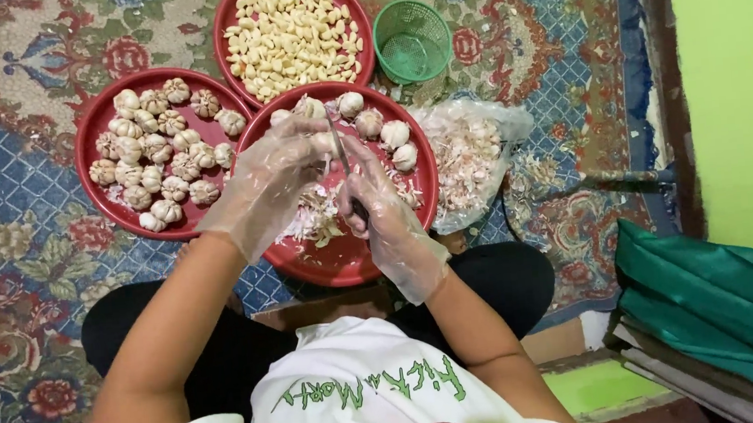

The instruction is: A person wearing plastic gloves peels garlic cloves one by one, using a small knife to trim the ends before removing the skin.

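Observation:
My left hand (269, 182), in a clear plastic glove, pinches a garlic piece (325, 144) over the near red tray (304, 260). My right hand (385, 209), also gloved, grips a small knife (343, 156) whose blade points up toward the garlic. Garlic skins (316, 218) and a few whole bulbs (393, 135) lie on that tray. The left red tray (90, 126) carries several whole garlic bulbs. The far red tray (227, 17) is heaped with peeled cloves (293, 34).
A small green mesh basket (411, 39) sits beside the far tray. A clear plastic bag of garlic skins (471, 159) lies right of the near tray. A patterned carpet (20, 231) covers the floor. Green folded cloth (715, 301) and a green wall (733, 76) are at right.

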